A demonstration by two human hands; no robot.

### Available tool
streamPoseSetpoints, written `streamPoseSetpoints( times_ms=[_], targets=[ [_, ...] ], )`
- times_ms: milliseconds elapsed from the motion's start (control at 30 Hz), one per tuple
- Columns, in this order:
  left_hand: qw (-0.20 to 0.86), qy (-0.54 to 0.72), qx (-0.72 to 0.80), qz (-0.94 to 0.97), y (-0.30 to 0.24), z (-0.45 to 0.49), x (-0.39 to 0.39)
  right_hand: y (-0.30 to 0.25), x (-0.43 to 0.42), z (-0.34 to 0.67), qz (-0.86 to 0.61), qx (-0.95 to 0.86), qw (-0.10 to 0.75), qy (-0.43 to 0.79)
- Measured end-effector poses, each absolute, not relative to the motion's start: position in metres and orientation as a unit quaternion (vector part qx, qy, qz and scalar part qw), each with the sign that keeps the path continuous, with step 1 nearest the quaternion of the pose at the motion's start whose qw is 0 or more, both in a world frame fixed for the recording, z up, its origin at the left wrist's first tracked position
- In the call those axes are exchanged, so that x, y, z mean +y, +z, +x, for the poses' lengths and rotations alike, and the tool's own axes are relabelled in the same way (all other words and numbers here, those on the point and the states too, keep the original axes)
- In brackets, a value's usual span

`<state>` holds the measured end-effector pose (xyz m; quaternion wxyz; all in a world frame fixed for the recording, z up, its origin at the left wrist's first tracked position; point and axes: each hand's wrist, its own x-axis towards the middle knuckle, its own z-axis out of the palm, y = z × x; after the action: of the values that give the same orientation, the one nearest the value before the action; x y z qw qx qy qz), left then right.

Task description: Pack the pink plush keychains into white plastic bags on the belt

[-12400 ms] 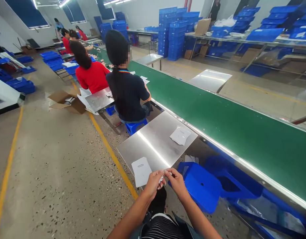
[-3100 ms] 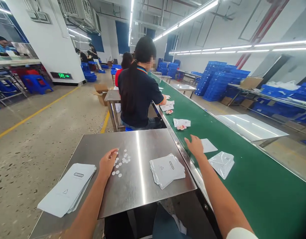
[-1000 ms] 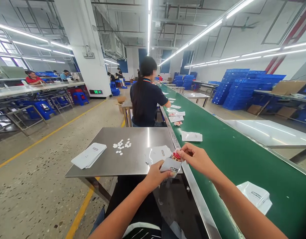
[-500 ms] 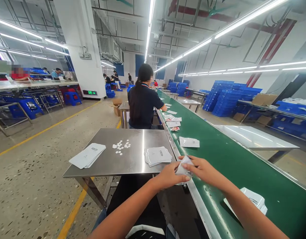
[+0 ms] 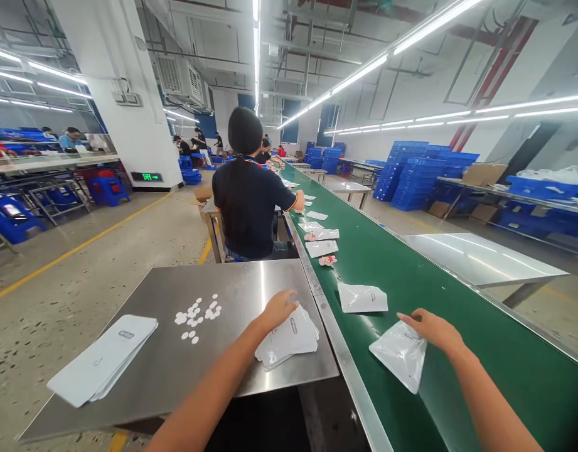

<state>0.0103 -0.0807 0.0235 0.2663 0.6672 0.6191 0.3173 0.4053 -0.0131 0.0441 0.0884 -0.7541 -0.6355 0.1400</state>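
Left hand (image 5: pixel 278 309) over the far part of a stack of white pouches (image 5: pixel 291 339), fingers bent; cannot tell whether the grip pinches the top one or merely rests there. Stack sits, slightly fanned, on the metal bench (image 5: pixel 239 285), close to its right edge and toward the near right corner. Right hand (image 5: pixel 433 329) out over the green belt (image 5: pixel 368 260), at the upper edge of a glossy white pouch (image 5: pixel 400 358); whether that grip is closed on the pouch or loose cannot be told. Pouch is near the belt's left edge, one corner pointing toward the wearer. Metal rail (image 5: pixel 342 351) runs between bench and belt. Loose white discs (image 5: pixel 193 322) scattered left of the bench's middle, some overlapping. Second stack, pale printed packets (image 5: pixel 105 359), lies along the bench's left edge, set slantwise. Farther up the belt: another pouch (image 5: pixel 363 298) lying crosswise, then a small pink item (image 5: pixel 327 260) just beside a white packet (image 5: pixel 322 248), more packets beyond. Co-worker in a dark top (image 5: pixel 248 207) sits past the bench's far edge, back turned, a hand (image 5: pixel 299 199) at the belt's left edge. Blue crates (image 5: pixel 411 176) stacked well beyond the belt's right edge.
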Motion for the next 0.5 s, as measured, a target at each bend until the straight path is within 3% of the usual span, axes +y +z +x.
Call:
streamPoseSetpoints(
  times_ms=[67,133,333,500],
  targets=[
    [0.266,0.308,0.614,0.676,0.023,0.012,-0.062,0.056,0.001,0.382,-0.747,-0.653,0.112,0.063],
    [0.265,0.302,0.611,0.682,0.024,0.010,-0.046,0.067,0.019,0.346,-0.701,-0.694,0.151,0.061],
    [0.249,0.260,0.616,0.701,0.020,0.000,-0.048,0.056,0.062,0.243,-0.612,-0.758,0.142,0.177],
    [0.209,0.211,0.610,0.735,0.001,-0.004,-0.071,0.039,0.040,0.208,-0.517,-0.798,0.142,0.276]
  ],
)
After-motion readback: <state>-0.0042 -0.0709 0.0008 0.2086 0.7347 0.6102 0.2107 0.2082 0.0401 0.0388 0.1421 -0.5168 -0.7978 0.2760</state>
